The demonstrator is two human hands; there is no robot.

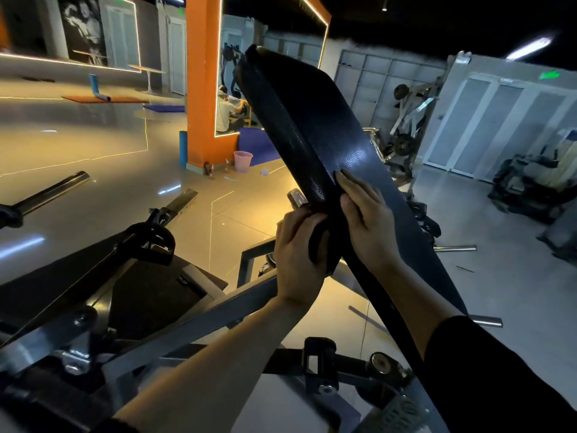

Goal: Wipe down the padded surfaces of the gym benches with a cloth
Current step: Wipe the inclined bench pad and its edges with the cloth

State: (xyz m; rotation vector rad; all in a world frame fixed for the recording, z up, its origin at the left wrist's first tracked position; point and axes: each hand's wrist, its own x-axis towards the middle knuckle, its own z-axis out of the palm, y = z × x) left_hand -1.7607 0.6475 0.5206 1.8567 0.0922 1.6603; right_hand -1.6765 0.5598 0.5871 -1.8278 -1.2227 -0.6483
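Black padded vinyl bench back (315, 126) slants up across the middle of the view. Against its side edge the left hand (298, 254) curls round a dark folded cloth (321, 245). Just right of that, the right hand (365, 220) lies flat on the pad's face, fingers straight and together.

The bench pad (312, 126) is showing black, pebble-grained vinyl, glinting just above the right hand (367, 220). Below the left hand (296, 254), the frame (187, 332) is looking like dull grey metal. The floor (93, 145) is shining glossy.
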